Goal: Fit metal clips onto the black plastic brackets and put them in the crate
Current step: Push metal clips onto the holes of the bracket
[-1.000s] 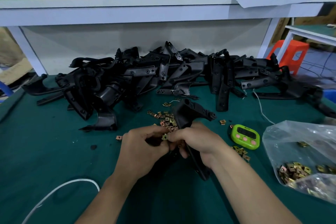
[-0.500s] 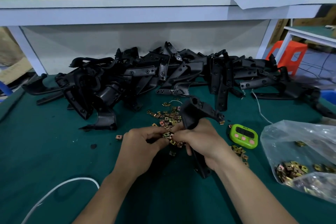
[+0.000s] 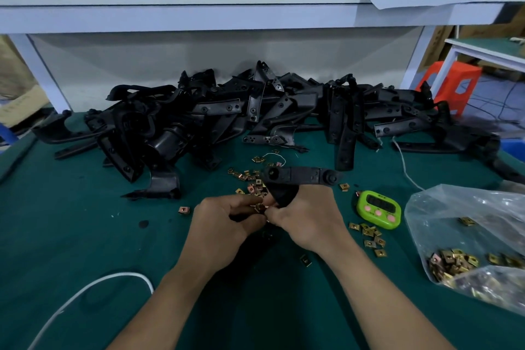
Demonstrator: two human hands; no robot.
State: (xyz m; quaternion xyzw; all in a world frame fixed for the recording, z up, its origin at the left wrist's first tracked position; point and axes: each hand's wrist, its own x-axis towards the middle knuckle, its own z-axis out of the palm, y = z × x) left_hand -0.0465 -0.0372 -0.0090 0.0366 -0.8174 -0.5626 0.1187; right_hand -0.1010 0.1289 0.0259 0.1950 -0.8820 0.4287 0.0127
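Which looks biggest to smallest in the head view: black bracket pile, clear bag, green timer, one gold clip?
1. Pile of black plastic brackets
2. Clear plastic bag of clips (partly cut off)
3. Green oval timer
4. Loose gold metal clip

Two bare hands on two bare forearms

The left hand and the right hand are bare from knuckles to wrist, their backs smooth and the knuckle ridges plain to see; the left forearm and the right forearm are bare as well, right down to the bottom edge of the view, slim at the wrist and broadening toward the elbow; most fingertips are hidden
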